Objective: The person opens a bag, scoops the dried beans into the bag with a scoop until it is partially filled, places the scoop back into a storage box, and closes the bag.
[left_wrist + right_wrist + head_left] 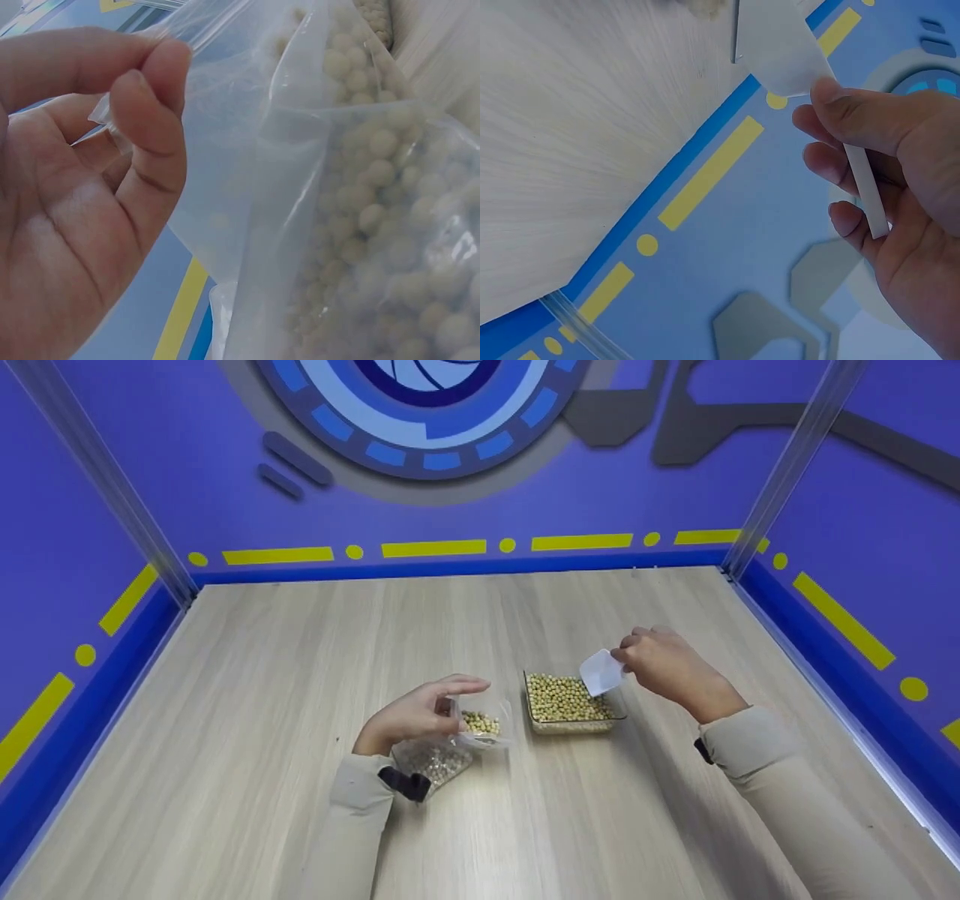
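My left hand (420, 711) pinches the upper edge of a clear plastic bag (292, 172) between fingertips and thumb. Round pale-yellow beans, which look like soybeans (371, 217), fill the bag's lower part, and its mouth gapes to the right in the head view. My right hand (667, 666) grips the handle of a white plastic scoop (601, 673), fingers curled round it in the right wrist view. The scoop's tip is at the beans in a rectangular glass container (574, 727), near its right side. Whether the scoop carries beans is hidden.
The container and bag stand on a light wood-grain table (285, 660), with a gap between them. Blue panels (450, 517) with yellow marks enclose the table at the back and both sides. Metal posts (780, 472) rise at the back corners.
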Available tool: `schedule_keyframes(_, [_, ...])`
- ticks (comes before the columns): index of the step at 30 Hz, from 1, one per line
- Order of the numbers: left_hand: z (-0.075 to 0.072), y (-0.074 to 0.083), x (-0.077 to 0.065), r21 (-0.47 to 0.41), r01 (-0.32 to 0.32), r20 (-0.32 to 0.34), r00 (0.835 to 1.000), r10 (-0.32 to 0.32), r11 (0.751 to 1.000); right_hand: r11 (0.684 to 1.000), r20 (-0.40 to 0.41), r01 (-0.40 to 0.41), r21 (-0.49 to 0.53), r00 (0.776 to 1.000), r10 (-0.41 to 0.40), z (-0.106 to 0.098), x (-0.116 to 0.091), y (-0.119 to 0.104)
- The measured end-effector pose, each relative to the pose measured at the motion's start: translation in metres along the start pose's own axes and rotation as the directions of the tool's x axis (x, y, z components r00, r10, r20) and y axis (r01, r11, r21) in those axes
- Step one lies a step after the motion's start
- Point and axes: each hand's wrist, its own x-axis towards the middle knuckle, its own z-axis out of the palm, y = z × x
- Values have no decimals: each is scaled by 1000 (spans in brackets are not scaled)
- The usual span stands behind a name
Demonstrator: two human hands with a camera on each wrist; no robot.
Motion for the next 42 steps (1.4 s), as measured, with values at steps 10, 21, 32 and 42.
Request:
schedule_keyframes(10, [0, 1, 0, -68, 40, 7, 999, -40, 997, 994, 35, 28, -104, 999, -25, 1, 6, -7])
schedule_keyframes(21, [1, 1, 0, -1, 24, -7, 1000, -24, 1000, 999, 89, 9, -51, 996, -4, 5, 14, -6])
schedule_keyframes(32, [0, 1, 1, 2, 28, -1, 1000, -28, 1000, 973, 103, -57, 225, 994, 34, 19, 9, 7])
schedule_keyframes(42, [0, 0, 1, -13, 19, 5, 1000, -19, 1000, 936, 17, 11, 351, 1000, -18, 34, 6, 14])
